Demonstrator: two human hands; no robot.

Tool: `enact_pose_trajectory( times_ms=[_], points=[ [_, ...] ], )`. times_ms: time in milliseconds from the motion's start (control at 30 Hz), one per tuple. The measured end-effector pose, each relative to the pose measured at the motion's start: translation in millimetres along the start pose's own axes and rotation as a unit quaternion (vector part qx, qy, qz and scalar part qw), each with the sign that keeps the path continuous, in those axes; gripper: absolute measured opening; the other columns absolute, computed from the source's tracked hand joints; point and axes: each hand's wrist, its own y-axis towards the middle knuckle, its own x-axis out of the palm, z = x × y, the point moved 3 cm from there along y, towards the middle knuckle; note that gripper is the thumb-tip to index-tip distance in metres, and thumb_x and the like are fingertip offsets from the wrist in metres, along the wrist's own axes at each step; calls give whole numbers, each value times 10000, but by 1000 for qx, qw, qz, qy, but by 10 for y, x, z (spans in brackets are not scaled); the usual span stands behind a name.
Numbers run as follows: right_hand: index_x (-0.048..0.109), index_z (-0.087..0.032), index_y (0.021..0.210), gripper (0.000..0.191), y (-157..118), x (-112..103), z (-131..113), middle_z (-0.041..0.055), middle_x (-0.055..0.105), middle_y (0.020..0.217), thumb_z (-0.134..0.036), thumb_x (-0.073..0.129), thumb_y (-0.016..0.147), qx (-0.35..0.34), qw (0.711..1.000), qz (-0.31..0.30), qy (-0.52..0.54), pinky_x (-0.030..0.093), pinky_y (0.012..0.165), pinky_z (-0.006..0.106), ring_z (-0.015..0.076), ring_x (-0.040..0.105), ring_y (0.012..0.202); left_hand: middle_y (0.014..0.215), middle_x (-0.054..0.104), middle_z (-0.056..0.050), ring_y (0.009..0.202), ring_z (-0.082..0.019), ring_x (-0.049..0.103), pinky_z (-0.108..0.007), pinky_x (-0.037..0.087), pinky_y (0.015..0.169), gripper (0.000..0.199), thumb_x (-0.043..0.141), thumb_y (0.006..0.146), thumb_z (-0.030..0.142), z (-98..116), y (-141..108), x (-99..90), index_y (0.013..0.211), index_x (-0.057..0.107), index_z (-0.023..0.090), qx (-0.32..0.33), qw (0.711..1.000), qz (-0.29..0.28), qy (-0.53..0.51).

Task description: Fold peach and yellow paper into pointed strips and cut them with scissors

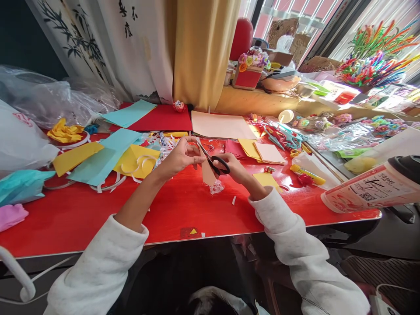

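Over the middle of the red table (170, 210), my left hand (182, 156) pinches a piece of peach paper (208, 174) at its upper end. My right hand (232, 166) is closed round the black handles of the scissors (220, 165). The scissor blades point up and to the left, against the paper near my left fingers. Just below the paper lies a small tuft of white shreds (217, 187). A stack of peach squares (269, 153) and yellow squares (250, 150) sits to the right, beyond my right hand.
Blue sheets (106, 159), a yellow sheet (136, 161) and paper strips lie at left. Large peach sheets (223, 125) and a red sheet (164, 118) are at the back. A cup (367, 186) leans at right, near a glue tube (307, 174). Plastic bags (22, 140) stand far left.
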Motion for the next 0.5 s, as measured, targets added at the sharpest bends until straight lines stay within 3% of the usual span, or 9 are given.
enact_pose_trajectory(
  times_ms=[233,500],
  points=[
    [502,-131,611,435,-8,-34,18,-21,486,506,-536,489,771,-4,1000,-2,-5,237,423,208,46,376,424,735,614,35,615,-117,588,-255,450,564,558,712,620,233,-62,26,-35,899,229,229,10,1000,2,-25],
    [512,-127,649,466,-9,-43,37,0,511,567,-571,453,778,-25,1000,3,2,269,458,219,67,448,481,764,645,14,651,-120,593,-240,418,572,498,694,631,238,-18,24,-60,882,265,213,-1,999,11,-35]
  ],
)
